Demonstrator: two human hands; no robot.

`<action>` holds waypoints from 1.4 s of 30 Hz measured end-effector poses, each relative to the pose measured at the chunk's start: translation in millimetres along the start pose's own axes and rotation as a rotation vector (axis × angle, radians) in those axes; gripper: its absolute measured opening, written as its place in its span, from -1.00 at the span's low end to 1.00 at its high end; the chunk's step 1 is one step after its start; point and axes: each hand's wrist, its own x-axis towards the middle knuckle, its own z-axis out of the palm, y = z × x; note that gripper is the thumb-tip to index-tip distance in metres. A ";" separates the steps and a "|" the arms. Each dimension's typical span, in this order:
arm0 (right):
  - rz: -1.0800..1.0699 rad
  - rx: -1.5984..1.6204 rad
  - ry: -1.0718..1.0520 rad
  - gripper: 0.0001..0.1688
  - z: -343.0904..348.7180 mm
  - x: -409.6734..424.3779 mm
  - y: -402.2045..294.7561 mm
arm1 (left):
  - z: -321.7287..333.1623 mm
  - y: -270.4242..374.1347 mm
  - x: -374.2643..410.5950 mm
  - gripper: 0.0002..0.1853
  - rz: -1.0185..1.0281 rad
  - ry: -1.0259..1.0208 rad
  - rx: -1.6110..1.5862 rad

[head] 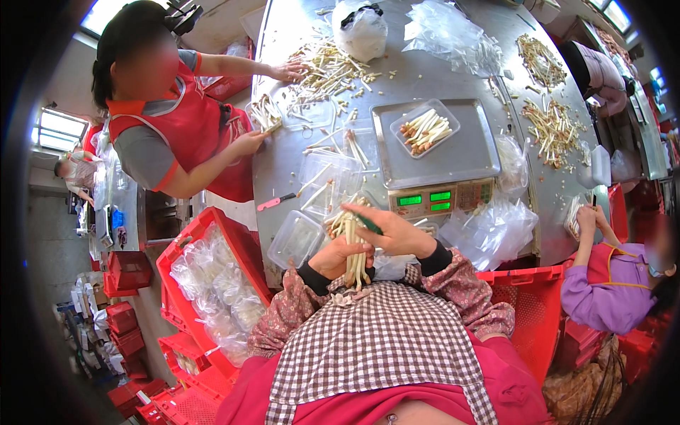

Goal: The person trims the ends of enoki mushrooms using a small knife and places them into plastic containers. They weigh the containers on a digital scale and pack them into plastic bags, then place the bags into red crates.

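Note:
My left hand [336, 257] grips a bundle of long pale-stemmed mushrooms [353, 265] upright just in front of my checked apron. My right hand [399, 231] lies across the top of that bundle and holds a green-handled tool [367, 223]; its blade is hidden. Behind my hands, more mushrooms sit in a clear plastic tray, partly covered. To the left stands a clear plastic tray [297, 239]. A filled tray of brown-capped mushrooms [426, 127] rests on a metal pan [467, 154] set on a digital scale [443, 199] with lit green displays.
Loose mushrooms [324, 66] are heaped at the far left, near a co-worker in a red apron [186, 122]. A pink-handled knife [276, 201] lies near the table's left edge. Red crates [212, 287] with bagged goods stand at my left. Plastic bags [489, 228] lie at right.

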 end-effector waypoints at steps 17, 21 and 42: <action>0.067 0.174 0.050 -0.48 -10.2 1.4 -9.0 | 5.9 11.4 -6.7 -0.84 0.113 0.095 0.240; 0.029 0.067 -0.077 -0.48 -6.0 -4.2 -16.1 | 10.1 3.9 -12.2 -0.83 0.172 0.094 0.183; -0.031 0.278 0.143 -0.85 7.6 -20.6 -6.4 | 46.4 16.3 -25.0 0.19 0.451 0.290 1.042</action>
